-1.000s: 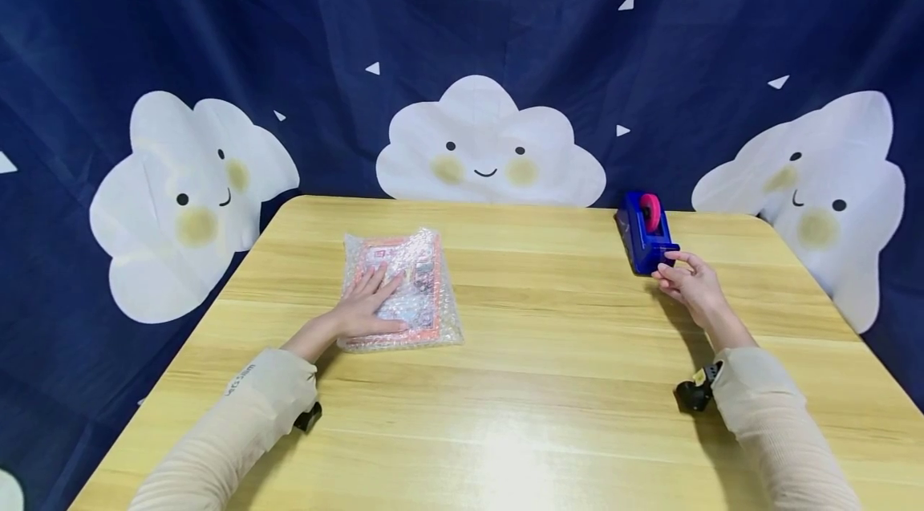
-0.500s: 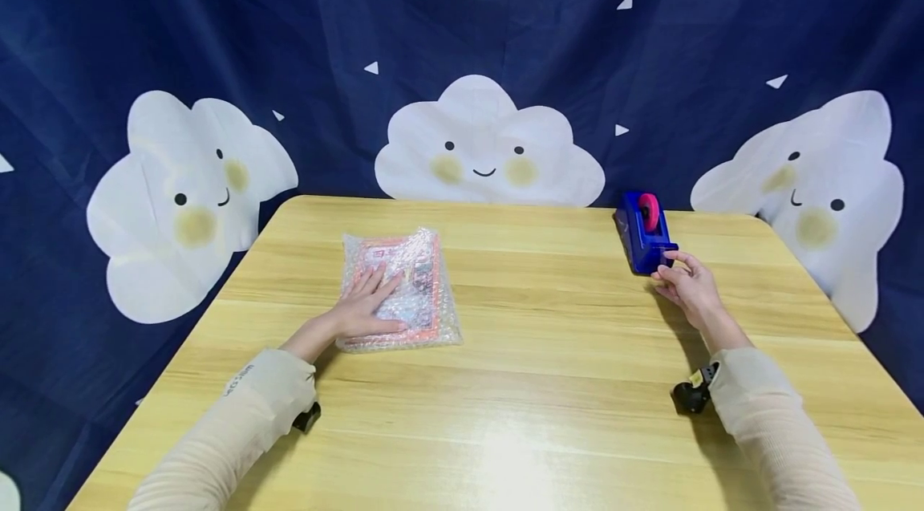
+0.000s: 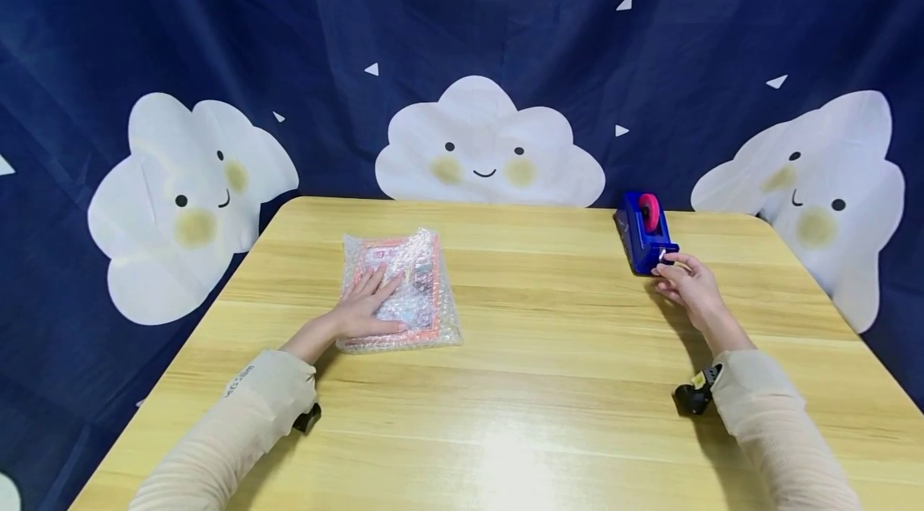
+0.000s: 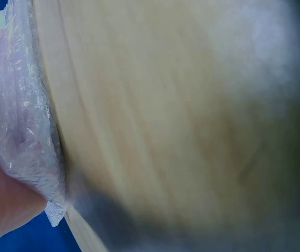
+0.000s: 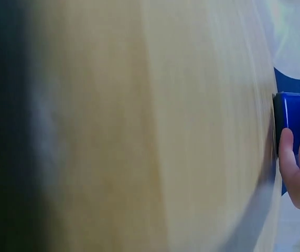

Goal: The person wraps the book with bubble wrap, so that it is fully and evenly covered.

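A flat, orange-bordered item in bubble wrap (image 3: 422,298) lies on the table at left. My left hand (image 3: 364,312) rests on it with fingers spread. In the left wrist view the crinkled bubble wrap (image 4: 27,121) bulges beside the edge of the palm (image 4: 6,202). Toward the back right stands a blue tape dispenser (image 3: 641,245) carrying a pink core (image 3: 650,212). At its front end my right hand (image 3: 693,288) pinches the tape end between thumb and index finger; a small pale glint shows there. The right wrist view catches the dispenser's blue end (image 5: 296,113) beside curled fingers (image 5: 289,152).
The wooden table (image 3: 549,350) has rounded far corners. Behind it hangs a dark blue curtain (image 3: 325,30) printed with smiling clouds. Black wrist cameras sit under both sleeves, the right one (image 3: 695,395) close above the tabletop.
A pale glint now shows between the right fingertips and the dispenser's front. Both hands, the wrapped item and the dispenser stay practically in place.
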Available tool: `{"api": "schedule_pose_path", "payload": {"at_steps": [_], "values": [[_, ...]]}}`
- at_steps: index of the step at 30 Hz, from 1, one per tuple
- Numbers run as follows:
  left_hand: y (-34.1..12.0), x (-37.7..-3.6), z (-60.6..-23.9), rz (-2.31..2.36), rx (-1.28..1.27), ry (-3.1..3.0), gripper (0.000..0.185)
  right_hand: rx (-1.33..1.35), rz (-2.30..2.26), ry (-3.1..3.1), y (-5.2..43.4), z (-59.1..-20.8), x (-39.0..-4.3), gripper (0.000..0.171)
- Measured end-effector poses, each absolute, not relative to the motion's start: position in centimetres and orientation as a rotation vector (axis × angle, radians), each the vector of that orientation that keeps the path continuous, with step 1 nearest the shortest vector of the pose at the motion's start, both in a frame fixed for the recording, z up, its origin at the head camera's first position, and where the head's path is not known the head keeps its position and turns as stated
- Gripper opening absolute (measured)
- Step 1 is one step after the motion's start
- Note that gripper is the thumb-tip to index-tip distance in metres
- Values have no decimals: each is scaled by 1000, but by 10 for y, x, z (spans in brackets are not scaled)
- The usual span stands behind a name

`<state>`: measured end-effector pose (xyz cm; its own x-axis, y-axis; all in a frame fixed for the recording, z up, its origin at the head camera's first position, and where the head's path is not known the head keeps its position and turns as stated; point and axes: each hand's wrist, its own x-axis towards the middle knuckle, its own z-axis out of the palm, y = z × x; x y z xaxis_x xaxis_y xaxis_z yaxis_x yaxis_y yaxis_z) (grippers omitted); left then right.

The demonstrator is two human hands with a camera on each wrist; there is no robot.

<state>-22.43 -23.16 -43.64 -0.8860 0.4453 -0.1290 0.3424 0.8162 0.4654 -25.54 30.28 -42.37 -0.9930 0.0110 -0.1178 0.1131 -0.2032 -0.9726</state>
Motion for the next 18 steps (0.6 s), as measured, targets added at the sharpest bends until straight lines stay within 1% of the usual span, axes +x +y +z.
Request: {"api": "schedule_pose_path", "payload": {"at_steps": [3, 8, 11, 13, 18], "values": [[-232, -224, -437, 644, 611, 2772, 91, 107, -2426, 1933, 302, -425, -257, 19], [-233, -225, -437, 643, 606, 2772, 91, 37, -2465, 1920, 302, -426, -257, 13], [-233, -225, -437, 635, 603, 2774, 91, 4, -2455, 1917, 302, -428, -258, 14], [-233, -225, -438, 632, 603, 2774, 91, 6, -2429, 1920, 302, -429, -259, 15], [-232, -225, -438, 641, 604, 2771, 91, 45, -2358, 1954, 301, -431, -262, 12]]}}
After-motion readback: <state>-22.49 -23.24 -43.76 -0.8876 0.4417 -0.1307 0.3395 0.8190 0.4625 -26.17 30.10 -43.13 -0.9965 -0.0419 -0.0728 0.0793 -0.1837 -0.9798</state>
